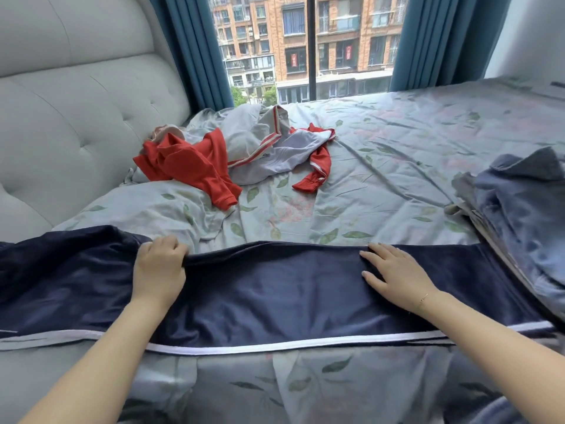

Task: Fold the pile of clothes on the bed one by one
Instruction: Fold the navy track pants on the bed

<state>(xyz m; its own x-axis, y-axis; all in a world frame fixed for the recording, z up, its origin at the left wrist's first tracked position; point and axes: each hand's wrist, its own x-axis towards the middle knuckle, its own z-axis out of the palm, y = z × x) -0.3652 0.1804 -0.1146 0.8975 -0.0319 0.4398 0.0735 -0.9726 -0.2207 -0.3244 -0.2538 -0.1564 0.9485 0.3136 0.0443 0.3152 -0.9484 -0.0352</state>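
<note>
Navy trousers (275,289) with a white side stripe are lying across the near part of the bed (397,142), their long axis running left to right under both hands. At the left, the left hand (159,267) is curling its fingers (171,244) round the far edge, gripping a fold. Further right, the right hand (394,276) is resting flat, fingers straight, holding nothing. Beyond them a red and grey jacket (232,154) is waiting crumpled near the padded headboard (76,102); bluish-grey clothes (519,203) are sitting at the right.
</note>
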